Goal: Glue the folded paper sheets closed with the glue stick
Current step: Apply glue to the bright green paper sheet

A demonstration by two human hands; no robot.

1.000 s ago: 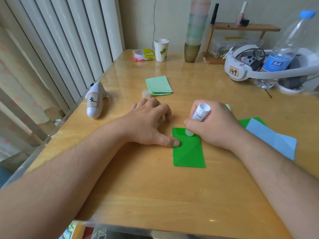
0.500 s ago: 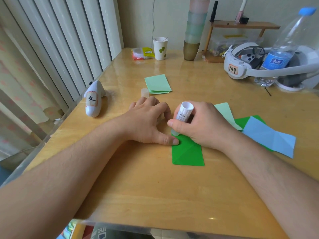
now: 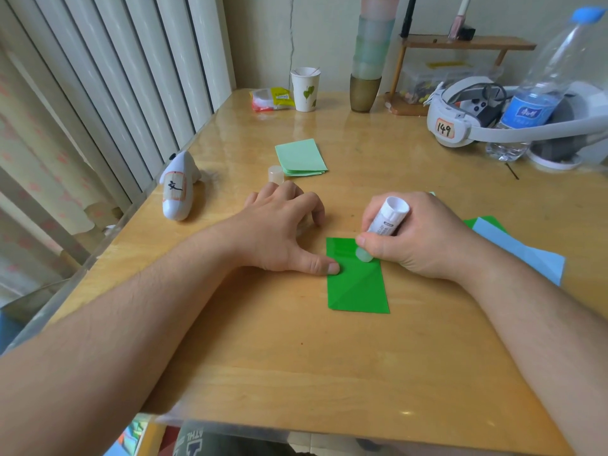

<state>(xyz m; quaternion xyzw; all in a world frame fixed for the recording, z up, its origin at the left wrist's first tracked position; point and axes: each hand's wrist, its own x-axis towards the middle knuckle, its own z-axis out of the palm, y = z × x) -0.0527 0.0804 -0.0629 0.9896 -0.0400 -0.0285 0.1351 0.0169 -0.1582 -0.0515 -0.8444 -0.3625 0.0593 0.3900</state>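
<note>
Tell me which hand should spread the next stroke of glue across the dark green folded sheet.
Right. The right hand already grips the glue stick with its tip on the dark green sheet. The left hand has its thumb on the sheet's left edge, seemingly steadying it.

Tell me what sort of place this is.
Probably a desk in someone's home, likely a bedroom or study corner. A wooden table sits against a white radiator, and at the back stand a small shelf with cosmetics, a paper cup and a water bottle.

Glue stick (image 3: 385, 222) on green paper (image 3: 357, 284)
</note>
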